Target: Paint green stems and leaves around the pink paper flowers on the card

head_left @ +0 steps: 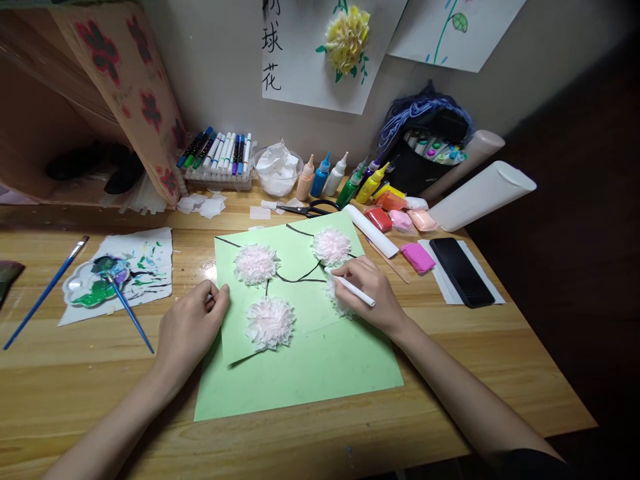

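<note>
My right hand (pixel 370 293) is closed round a slim white marker (pixel 357 291). Its tip end touches or hovers just over a green sheet (pixel 305 307), beside a black drawn line; I cannot tell which. That hand partly covers one pale pink paper flower (pixel 336 300). Other ruffled paper flowers (pixel 271 323) show on the sheet, with black lines running between them. Under this sheet lies a larger green sheet (pixel 300 380). My left hand (pixel 193 323) rests as a loose fist at the left edge of the sheets, with nothing visible in it.
Left are a paint palette (pixel 83 283) and a paintbrush (pixel 47 290). Behind the sheets stand markers (pixel 220 153), a bowl of tissue (pixel 278 170), paint bottles (pixel 320 177) and scissors (pixel 310 209). On the right lie clay packets (pixel 379 218) and a phone (pixel 461 272).
</note>
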`<state>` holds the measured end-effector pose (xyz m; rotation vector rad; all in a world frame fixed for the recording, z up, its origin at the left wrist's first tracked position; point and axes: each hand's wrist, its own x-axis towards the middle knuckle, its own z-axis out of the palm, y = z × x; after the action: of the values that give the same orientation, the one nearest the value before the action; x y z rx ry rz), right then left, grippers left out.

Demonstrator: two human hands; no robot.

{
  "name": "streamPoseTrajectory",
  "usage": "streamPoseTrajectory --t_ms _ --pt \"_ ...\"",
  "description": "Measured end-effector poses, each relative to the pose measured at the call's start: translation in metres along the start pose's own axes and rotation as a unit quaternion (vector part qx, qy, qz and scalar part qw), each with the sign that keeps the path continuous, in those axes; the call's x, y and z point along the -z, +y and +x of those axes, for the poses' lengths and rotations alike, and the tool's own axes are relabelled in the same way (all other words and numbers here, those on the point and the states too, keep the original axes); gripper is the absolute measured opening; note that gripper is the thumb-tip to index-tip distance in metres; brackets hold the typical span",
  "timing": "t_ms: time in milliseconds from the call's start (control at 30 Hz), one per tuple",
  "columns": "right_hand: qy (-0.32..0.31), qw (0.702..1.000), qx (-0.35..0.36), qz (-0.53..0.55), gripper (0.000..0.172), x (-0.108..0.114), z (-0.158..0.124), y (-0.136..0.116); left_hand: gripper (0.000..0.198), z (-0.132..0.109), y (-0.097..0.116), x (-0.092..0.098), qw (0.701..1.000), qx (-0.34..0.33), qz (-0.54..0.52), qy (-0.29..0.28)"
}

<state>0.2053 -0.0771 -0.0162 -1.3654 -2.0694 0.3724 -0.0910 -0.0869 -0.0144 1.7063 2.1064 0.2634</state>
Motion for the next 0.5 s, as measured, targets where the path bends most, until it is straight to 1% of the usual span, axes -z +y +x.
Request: streamPoseTrajectory --t_ms 100,333,500 --pt "0.011 1.0 -0.01 -0.002 0.006 -0.0003 0.0004 0.001 0.032 -0.0005 0.001 0.0007 1.0 0.004 -0.001 -0.006" --pt "-0.011 1.0 0.015 0.01 0.006 0.0005 0.001 -0.0025 0.033 -0.0005 0.0005 0.0003 1.0 -0.007 -0.002 0.001" --pt "-0.008 1.0 0.004 0.002 0.007 -0.0006 0.0005 -0.0032 0.032 0.0008 0.0011 -0.0008 1.0 -0.004 -0.002 -0.001"
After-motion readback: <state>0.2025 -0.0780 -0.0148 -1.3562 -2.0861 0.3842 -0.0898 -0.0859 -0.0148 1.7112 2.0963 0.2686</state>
